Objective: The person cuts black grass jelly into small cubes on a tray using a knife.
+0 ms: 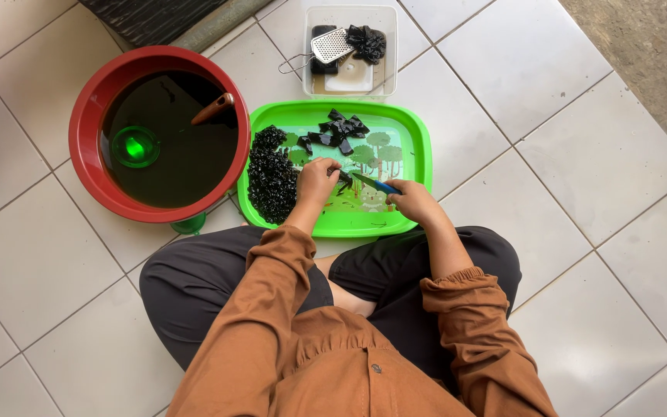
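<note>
Our right hand (pixel 413 201) is closed around a blue-handled knife (pixel 376 184), while our left hand (pixel 316 182) curls its fingers down on a black jelly piece (pixel 343 179) on the green tray (pixel 418 147). We judge the jelly soft, slippery and easily torn, best pinned gently from above. A heap of cut bits (pixel 270 174) lies left, beside the red basin (pixel 86 116).

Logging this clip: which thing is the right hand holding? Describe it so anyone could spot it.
Find the green tray in front of the seated person. Over its near edge, the right hand holds a small knife. Its blue handle and thin blade set it apart from the black jelly pieces.
</note>
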